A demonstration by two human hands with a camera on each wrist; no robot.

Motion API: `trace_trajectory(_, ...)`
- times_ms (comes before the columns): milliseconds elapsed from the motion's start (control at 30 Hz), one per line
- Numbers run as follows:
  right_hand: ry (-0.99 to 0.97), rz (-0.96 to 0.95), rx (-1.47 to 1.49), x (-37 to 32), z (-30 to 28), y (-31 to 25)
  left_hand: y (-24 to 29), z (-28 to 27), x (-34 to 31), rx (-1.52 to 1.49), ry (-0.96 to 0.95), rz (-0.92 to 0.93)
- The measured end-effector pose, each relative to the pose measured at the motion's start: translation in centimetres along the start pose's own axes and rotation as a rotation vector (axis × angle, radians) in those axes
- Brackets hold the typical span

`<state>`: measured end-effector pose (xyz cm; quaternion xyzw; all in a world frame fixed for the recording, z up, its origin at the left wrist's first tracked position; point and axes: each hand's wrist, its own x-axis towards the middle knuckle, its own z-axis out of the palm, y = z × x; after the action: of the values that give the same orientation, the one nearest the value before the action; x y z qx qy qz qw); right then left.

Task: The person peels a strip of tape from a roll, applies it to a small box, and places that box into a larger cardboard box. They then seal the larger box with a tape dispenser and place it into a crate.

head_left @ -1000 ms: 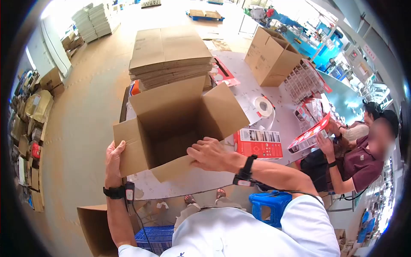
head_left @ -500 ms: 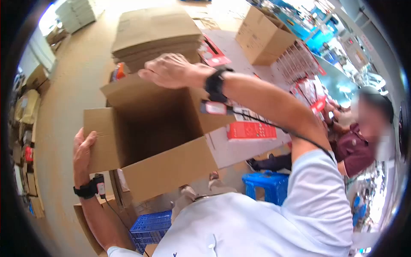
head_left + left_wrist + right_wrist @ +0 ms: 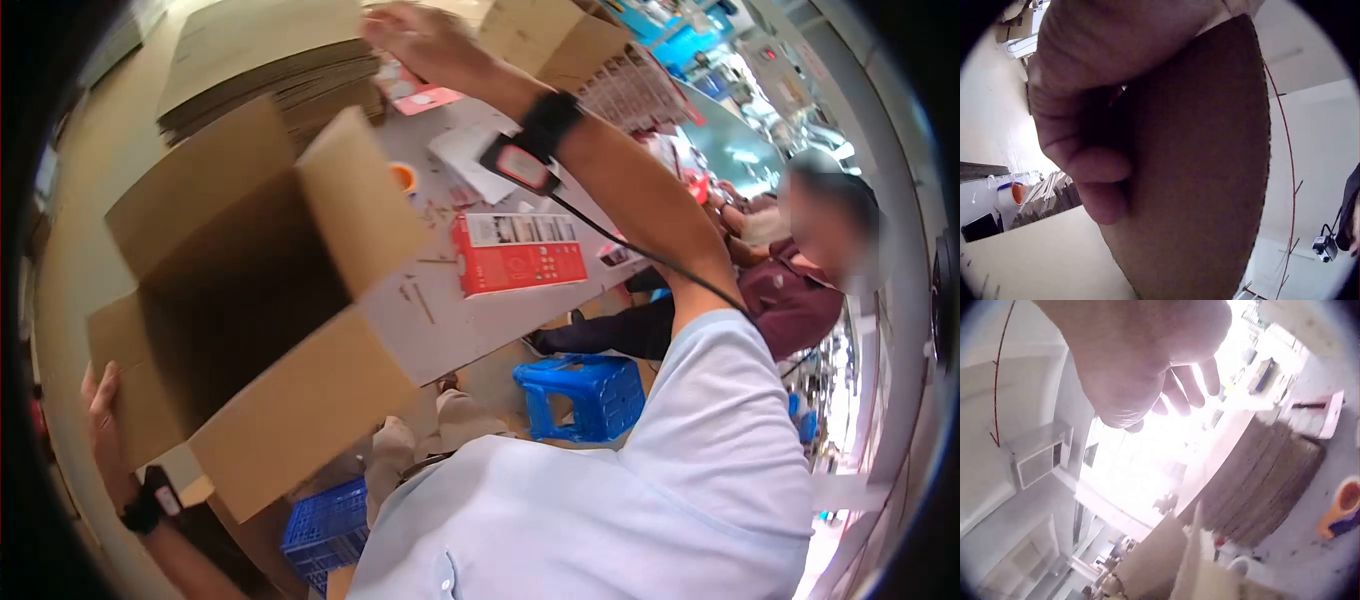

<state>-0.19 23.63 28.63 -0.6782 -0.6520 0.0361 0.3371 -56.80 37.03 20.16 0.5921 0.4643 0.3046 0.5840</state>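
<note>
An open cardboard box (image 3: 275,400) tilts at the left of the head view, its flaps spread and its inside dark. My left hand (image 3: 103,425) grips the flap at its left side; in the left wrist view the curled fingers of that hand (image 3: 1100,112) hold the cardboard flap (image 3: 1197,162). My right hand (image 3: 425,42) is raised beyond the box near the stacked flat cardboard (image 3: 265,60), holding nothing. The right wrist view shows this hand (image 3: 1154,356) with its fingers loosely extended, above the cardboard stack (image 3: 1254,481).
A red and white carton (image 3: 520,255) lies on the table (image 3: 440,335), near an orange tape roll (image 3: 403,178). Another cardboard box stands at the back. A blue stool (image 3: 582,395) and a blue crate (image 3: 328,530) are below. A seated person (image 3: 790,300) is at the right.
The box and my left hand have moved left, and the box has tilted. My right hand has left the near flap and moved up and away past the box. The head view has shifted.
</note>
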Motion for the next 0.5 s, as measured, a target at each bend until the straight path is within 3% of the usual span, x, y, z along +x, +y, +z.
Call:
trace_trajectory(33,0.115,0.126,-0.036,-3.4,-3.7,-0.2,-0.1,-0.5,0.4,-0.027,-0.034,-0.018)
trace_trajectory(100,0.197,0.237,-0.065,-11.2,-6.9,5.1,0.5,-0.9,0.6,-0.074,-0.087,-0.061)
trace_trajectory(133,0.229,0.224,-0.002,-16.0,-7.1,10.5,1.0,-0.1,0.1,-0.101,-0.044,-0.095)
trace_trajectory(200,0.178,0.683,-0.105,-26.2,-7.0,14.2,2.1,1.4,-1.4,-0.144,0.063,-0.167)
trace_trajectory(267,0.314,0.814,-0.127,-37.4,-4.7,20.1,-0.4,0.2,-2.9,-0.064,0.226,0.142)
trace_trajectory(300,0.310,0.970,-0.034,-42.5,-3.8,22.7,-3.0,-1.9,-4.3,-0.055,0.262,0.149)
trace_trajectory(333,0.312,1.022,-0.146,-46.4,-2.6,24.3,-5.5,-4.0,-5.7,-0.046,0.299,0.154)
trace_trajectory(367,0.297,1.070,-0.256,-47.9,-2.1,23.2,-9.1,-7.4,-7.9,-0.077,0.294,0.013)
trace_trajectory(467,0.309,1.185,-0.149,-52.9,-0.4,26.4,-11.4,5.6,-16.8,-0.088,0.416,-0.309)
trace_trajectory(500,0.337,1.218,-0.090,-53.7,-0.4,27.1,-18.4,3.5,-19.1,-0.115,0.196,-0.490)
